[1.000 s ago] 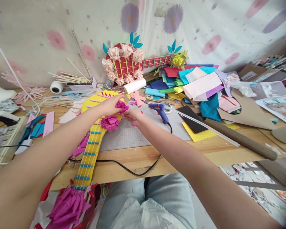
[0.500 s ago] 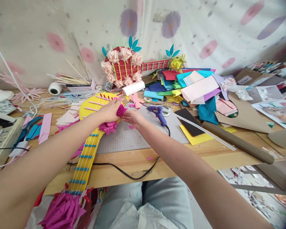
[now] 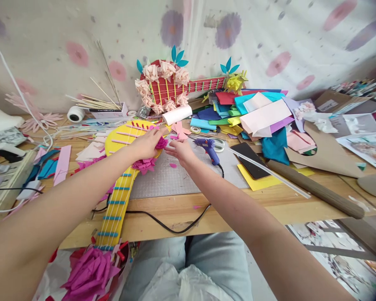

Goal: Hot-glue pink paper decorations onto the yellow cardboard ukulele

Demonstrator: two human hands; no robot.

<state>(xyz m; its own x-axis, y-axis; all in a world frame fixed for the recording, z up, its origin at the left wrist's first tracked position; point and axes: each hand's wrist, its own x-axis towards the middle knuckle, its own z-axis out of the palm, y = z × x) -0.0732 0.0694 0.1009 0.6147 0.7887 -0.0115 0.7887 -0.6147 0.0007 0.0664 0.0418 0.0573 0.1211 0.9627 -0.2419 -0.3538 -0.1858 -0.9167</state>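
A yellow craft guitar [image 3: 114, 140] with pink strips, blue frets and white strings lies on the desk, its neck reaching past the front edge. My left hand [image 3: 146, 145] is over the right edge of its body, closed around a small magenta paper flower [image 3: 161, 143]. Just right of that flower, my right hand [image 3: 180, 151] is open with its fingers stretched toward it, apparently holding nothing. Another magenta paper flower [image 3: 145, 165] sits on the guitar below my left hand. A large magenta paper rose [image 3: 90, 274] is at the neck's end.
A purple glue gun [image 3: 208, 148] rests on the grey cutting mat [image 3: 163, 182], its black cord [image 3: 163, 223] looping along the front. Behind stands a red flowered guitar [image 3: 163, 90]. Coloured paper [image 3: 266, 115], a black phone [image 3: 249, 161] and a wooden rod [image 3: 313, 188] lie right.
My right hand has drawn slightly away from the small magenta flower, its fingers more spread. My left hand stays on the flower. The whole view has shifted a little.
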